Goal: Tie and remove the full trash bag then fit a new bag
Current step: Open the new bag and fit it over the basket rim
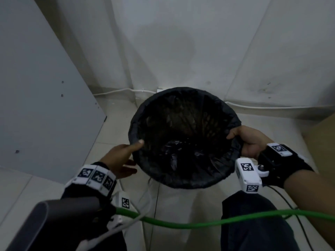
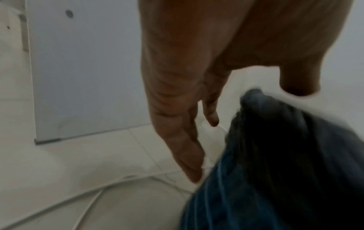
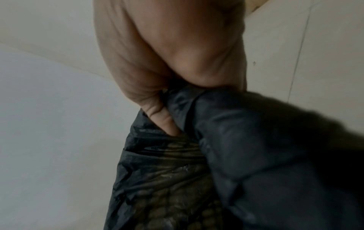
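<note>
The round mesh waste bin [image 1: 184,182] stands on the pale tiled floor [image 1: 112,120], just before the corner of the wall, and a thin black plastic trash bag [image 1: 181,98] lines it, with its edge folded down over the rim. My right hand [image 1: 248,140] is at the right side of the bin; the thumb lies over the rim and the fingers [image 3: 163,118] are curled under the folded plastic, so they hold the bag. My left hand [image 1: 119,156] is at the left side of the bin, fingers [image 2: 183,149] straight and loose, holding nothing; the thumb only points at the rim, and I cannot tell if it touches. I think the bag is a fresh one, nearly empty. The rim lies between my hands. The black-and-white square markers on my wrist bands carry no readable words.
</note>
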